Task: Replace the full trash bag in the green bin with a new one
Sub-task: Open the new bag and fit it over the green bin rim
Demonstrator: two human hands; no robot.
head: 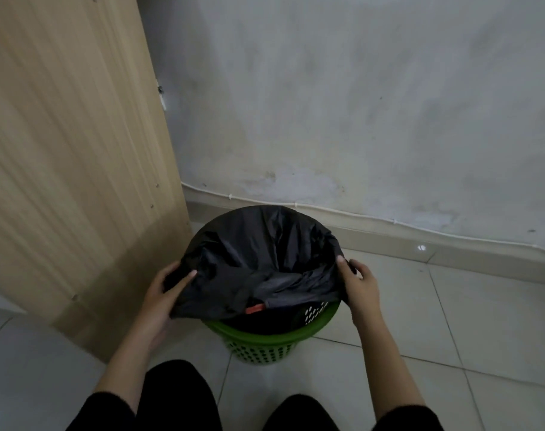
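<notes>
A green perforated bin (266,339) stands on the tiled floor against the wall. A black trash bag (258,253) covers its far rim and is lifted off the near rim, where the bin's green edge shows. My left hand (165,293) grips the bag's left edge. My right hand (359,284) grips its right edge. Between them the bag sags in folds. A small red object (254,308) shows under the bag's lifted front edge, inside the bin.
A light wooden cabinet panel (78,150) stands close on the left of the bin. A stained grey wall (358,104) with a thin white cable along its base runs behind. My dark-clothed knees (177,396) are at the bottom edge.
</notes>
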